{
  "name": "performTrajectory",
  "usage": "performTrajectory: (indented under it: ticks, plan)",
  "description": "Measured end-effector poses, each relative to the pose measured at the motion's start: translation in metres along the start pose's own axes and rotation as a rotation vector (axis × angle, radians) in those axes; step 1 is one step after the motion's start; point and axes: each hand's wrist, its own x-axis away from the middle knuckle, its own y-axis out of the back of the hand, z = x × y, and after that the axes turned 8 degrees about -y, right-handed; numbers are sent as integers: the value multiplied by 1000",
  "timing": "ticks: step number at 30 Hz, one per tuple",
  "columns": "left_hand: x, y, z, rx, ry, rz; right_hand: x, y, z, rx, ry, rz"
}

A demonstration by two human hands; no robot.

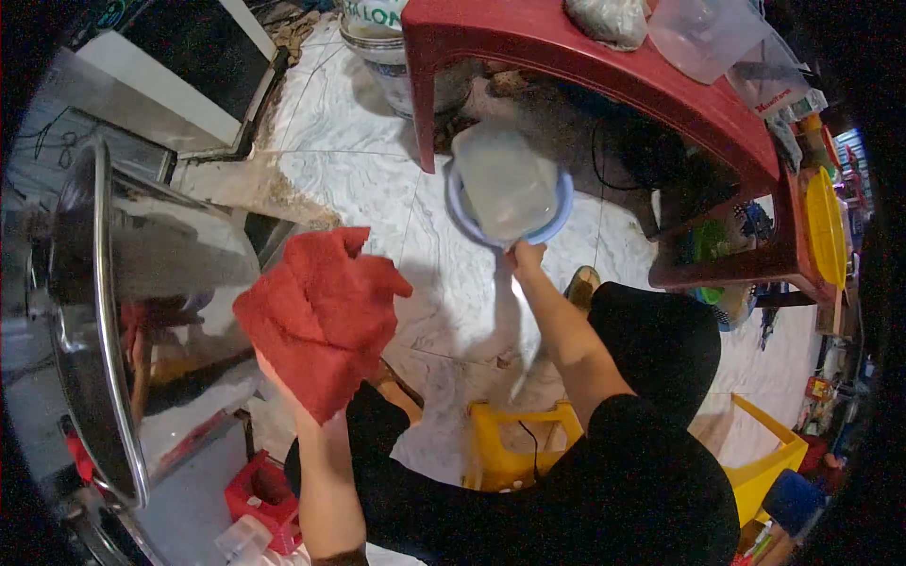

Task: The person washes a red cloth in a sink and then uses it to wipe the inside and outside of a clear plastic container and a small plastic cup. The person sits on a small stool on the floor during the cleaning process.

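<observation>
A crumpled red cloth (322,311) covers most of my left hand (279,378), which is raised beside a large shiny metal vessel at the left; the fingers are hidden behind the cloth. My right hand (526,256) reaches forward and is closed at the near rim of a pale blue plastic basin (564,205) near the floor. A translucent, whitish container or bag (506,180) is in or over the basin, slightly blurred. Whether the fingers grip the basin's rim or the whitish thing cannot be told.
A red plastic table (594,53) arches over the upper right, with plastic bags on it. White buckets (386,64) stand by its leg. The metal vessel (106,297) fills the left. Yellow plastic stools (488,446) and a red stool (262,499) are low in view.
</observation>
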Motion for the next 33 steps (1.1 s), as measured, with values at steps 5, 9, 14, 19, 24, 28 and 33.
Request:
performTrajectory:
  ticks: [5, 9, 14, 19, 24, 28, 33]
  plan:
    - [-1, 4, 11, 480, 127, -115, 62, 57, -69, 155, 208, 320]
    - [-5, -4, -1, 937, 298, -174, 83, 106, -132, 404, 87, 322]
    - [-9, 21, 12, 1025, 222, 103, 132, 115, -131, 1012, 32, 548]
    - [2, 29, -16, 833, 119, 323, 110, 135, -153, 1146, 222, 632]
    - [32, 58, -16, 922, 193, 94, 147, 110, -125, 1297, 373, 725]
    - [53, 84, -11, 989, 290, 87, 158, 92, -116, 1381, 272, 841]
    - [68, 87, -17, 958, 309, 38, 97, 93, -178, 1412, 392, 821]
